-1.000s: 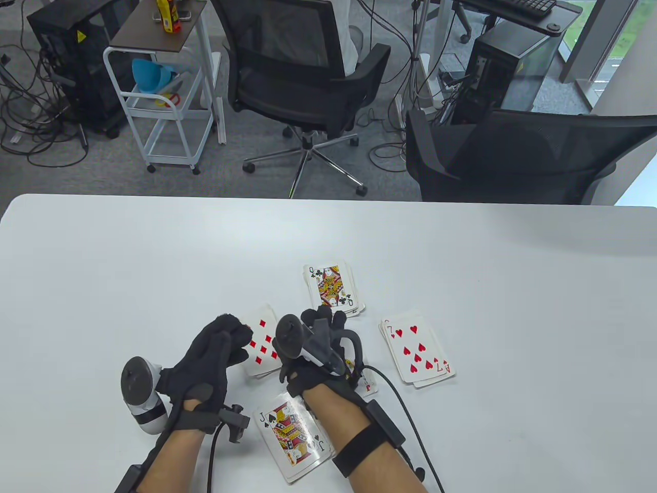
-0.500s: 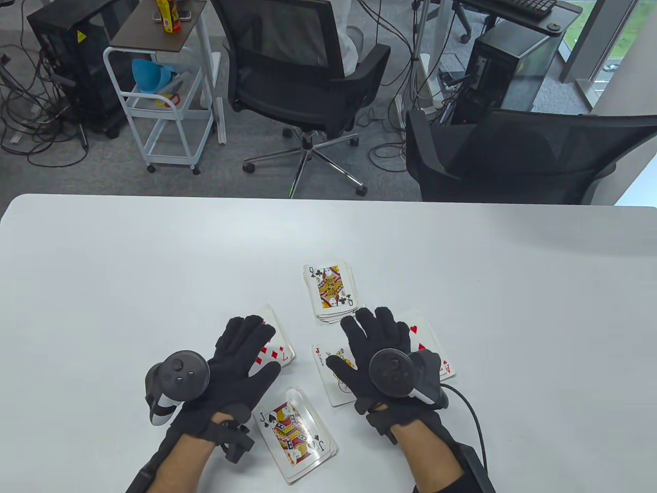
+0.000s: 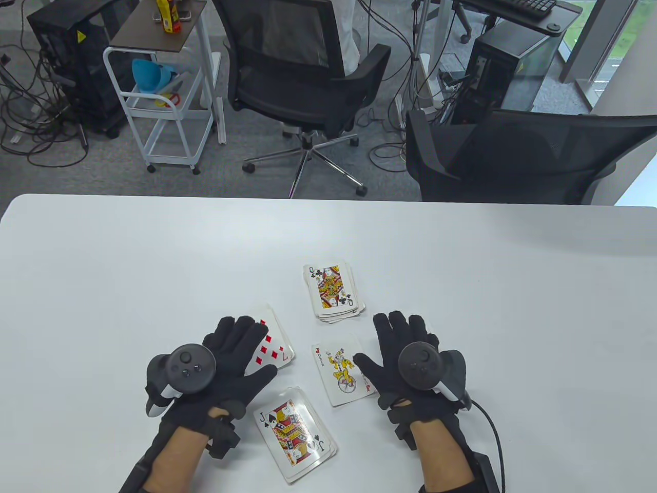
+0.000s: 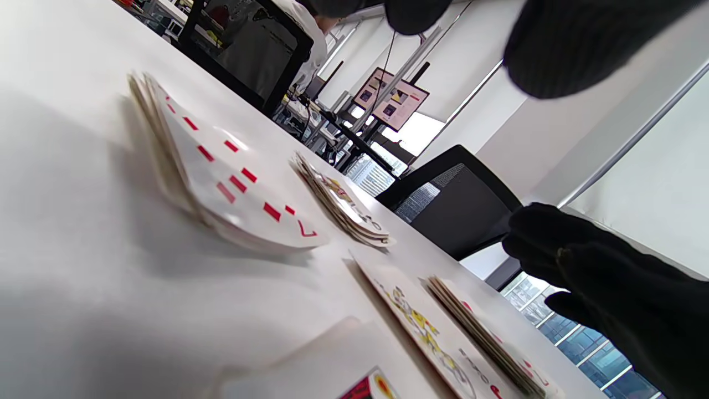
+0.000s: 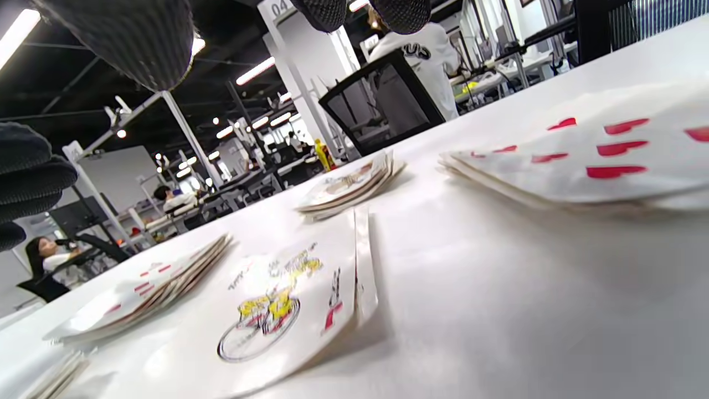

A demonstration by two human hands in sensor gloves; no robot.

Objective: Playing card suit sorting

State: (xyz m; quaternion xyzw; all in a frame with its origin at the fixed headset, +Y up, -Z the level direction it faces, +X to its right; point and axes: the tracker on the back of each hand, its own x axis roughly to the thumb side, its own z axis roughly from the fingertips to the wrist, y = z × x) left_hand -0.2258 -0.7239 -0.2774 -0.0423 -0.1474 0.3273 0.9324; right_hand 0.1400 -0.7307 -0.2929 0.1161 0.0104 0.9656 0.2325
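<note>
Glossy paper joker card on smooth matt white table; knitted cloth gloves.

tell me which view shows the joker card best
The table view: the joker card lies face up, whole and unobstructed. The right wrist view shows it edge-on and foreshortened; the left wrist view shows only a blurred sliver.

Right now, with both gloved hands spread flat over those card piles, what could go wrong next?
1. The right hand covers the hearts pile, whose cards look fanned; drawing the hand back might drag them apart.
2. The joker lies alone between the piles, touching the right thumb, so a small move could push it.
3. The left hand overlaps the diamonds pile, whose edges look splayed in the left wrist view; a nudge may scatter it.
</note>
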